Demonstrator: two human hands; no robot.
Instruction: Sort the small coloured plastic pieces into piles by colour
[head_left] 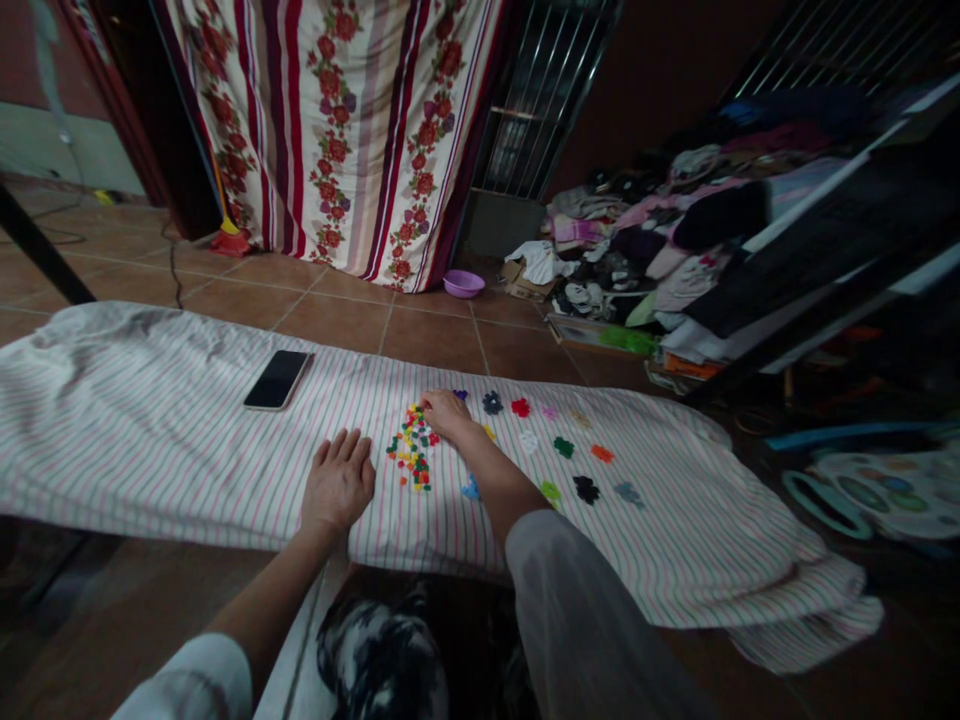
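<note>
My left hand (341,482) lies flat on the striped cloth (202,450), fingers stretched out, holding nothing. At the upper right edge of a mixed pile of small coloured pieces (414,440), my right hand (446,413) has its fingers bent down and drawn together. Whatever is between those fingertips is hidden or too small to make out. To the right lie separate single-colour heaps, among them a red heap (520,407), a dark green heap (563,447), a black heap (586,489) and an orange heap (602,453). My right forearm partly covers a blue heap (470,488) and a yellow one.
A phone (277,380) rests on the cloth to the left. Past the far edge, a purple basin (463,284) stands on the tiled floor by a flowered curtain (330,140). A large clothes pile (637,230) and a dark slanted frame are at the right.
</note>
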